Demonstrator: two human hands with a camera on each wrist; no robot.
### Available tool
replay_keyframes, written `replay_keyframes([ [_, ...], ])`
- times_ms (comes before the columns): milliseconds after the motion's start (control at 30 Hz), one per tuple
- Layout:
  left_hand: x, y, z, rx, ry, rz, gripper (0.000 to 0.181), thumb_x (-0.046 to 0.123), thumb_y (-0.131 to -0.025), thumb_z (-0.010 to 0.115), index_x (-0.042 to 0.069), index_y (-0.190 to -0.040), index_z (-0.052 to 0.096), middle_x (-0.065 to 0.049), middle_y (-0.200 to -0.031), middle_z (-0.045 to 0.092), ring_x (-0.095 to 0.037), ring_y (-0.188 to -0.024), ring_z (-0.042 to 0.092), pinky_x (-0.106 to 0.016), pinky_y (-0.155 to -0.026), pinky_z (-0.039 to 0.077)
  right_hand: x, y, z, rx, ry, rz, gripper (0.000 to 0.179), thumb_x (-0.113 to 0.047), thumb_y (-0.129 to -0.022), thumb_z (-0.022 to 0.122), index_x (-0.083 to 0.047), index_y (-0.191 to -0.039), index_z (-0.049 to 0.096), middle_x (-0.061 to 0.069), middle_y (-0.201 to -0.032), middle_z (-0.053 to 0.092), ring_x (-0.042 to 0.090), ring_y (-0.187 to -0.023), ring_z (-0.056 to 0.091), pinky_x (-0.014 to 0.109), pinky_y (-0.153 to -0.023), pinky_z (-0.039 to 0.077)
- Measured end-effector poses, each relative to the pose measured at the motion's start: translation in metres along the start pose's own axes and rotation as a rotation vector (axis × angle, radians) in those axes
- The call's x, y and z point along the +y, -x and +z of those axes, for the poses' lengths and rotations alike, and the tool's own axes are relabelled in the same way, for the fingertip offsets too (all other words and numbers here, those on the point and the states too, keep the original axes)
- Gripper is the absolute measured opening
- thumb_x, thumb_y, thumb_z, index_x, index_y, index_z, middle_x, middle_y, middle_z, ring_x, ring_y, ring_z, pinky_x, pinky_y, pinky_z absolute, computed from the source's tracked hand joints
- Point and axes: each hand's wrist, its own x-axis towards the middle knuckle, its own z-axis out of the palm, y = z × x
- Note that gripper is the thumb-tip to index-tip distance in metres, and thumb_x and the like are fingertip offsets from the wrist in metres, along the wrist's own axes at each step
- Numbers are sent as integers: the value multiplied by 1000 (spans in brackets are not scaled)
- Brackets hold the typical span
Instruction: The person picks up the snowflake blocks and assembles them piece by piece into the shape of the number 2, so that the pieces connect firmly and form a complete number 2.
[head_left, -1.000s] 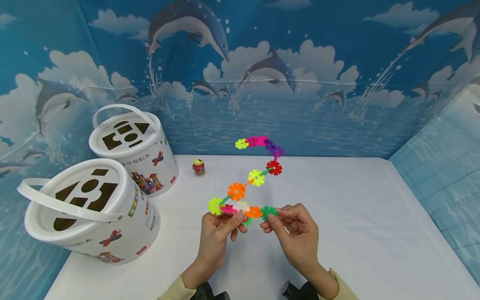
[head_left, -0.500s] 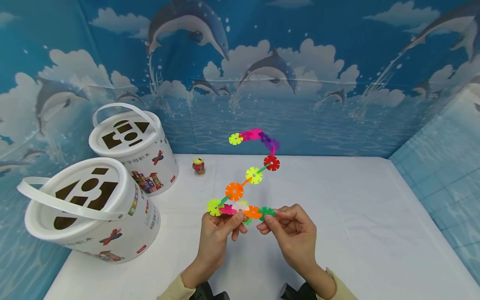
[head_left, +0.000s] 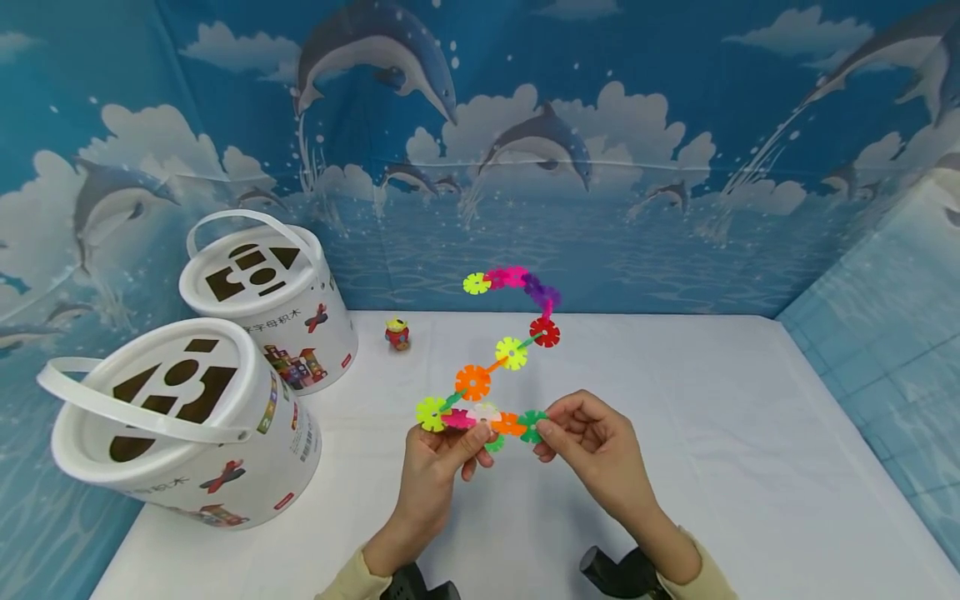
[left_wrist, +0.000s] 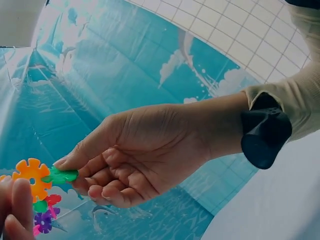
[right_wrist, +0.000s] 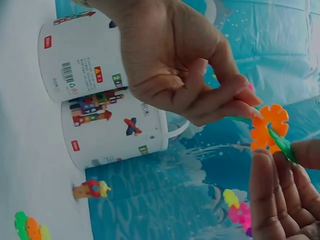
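Observation:
A chain of bright notched plastic discs hangs in the air above the white table. Its yellow end disc (head_left: 476, 283) is farthest off; purple, red (head_left: 545, 332) and large orange (head_left: 473, 382) discs follow toward me. My left hand (head_left: 431, 471) pinches the near part, around a white disc (head_left: 482, 413). At the chain's right end, my right hand (head_left: 600, 442) pinches the edge of a green disc (head_left: 531, 427), which joins an orange disc (head_left: 509, 424). The left wrist view shows thumb and fingertips on that green disc (left_wrist: 64, 175). Fingers hide part of the chain.
Two white buckets with shape-cut lids stand at the left, one nearer (head_left: 225, 483) and one farther (head_left: 330, 333). A small red and yellow toy figure (head_left: 397, 334) stands near the table's back edge. A dolphin-print cloth (head_left: 600, 250) hangs behind.
My right hand has turned and its wrist has moved right; its fingertips now sit at the green disc's right edge, showing more of the disc. My left hand has stayed almost still.

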Motion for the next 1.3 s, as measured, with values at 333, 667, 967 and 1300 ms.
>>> replay_keyframes([
  [333,-7,1,2,22,17,-92,15,8,-90,64,-5,-84,63,-7,-76,67,-12,-55,60,-18,-45,38,5,1,-3,-73,-45,-82,15,16,-89,51,9,-102,55,14,-78,61,20,-61,61,32,-57,55],
  [667,-7,2,3,2,1,-174,22,16,-94,60,-5,-91,62,-7,-79,66,-14,-59,63,-19,-47,41,4,1,-1,-38,-5,-146,11,14,-89,55,10,-99,56,15,-88,60,20,-63,62,29,-57,55],
  [967,-16,6,6,-115,-80,-176,24,11,-88,69,-7,-102,63,-11,-82,68,-16,-67,66,-19,-51,42,8,1,2,-34,9,-211,16,17,-87,55,8,-100,59,13,-84,58,20,-62,62,28,-57,55],
  [1300,-19,7,8,-74,-96,-131,29,8,-84,73,-5,-105,57,-11,-79,70,-20,-67,67,-20,-49,42,15,2,10,-61,83,-269,22,20,-84,56,4,-98,61,9,-79,58,19,-60,58,30,-54,54],
])
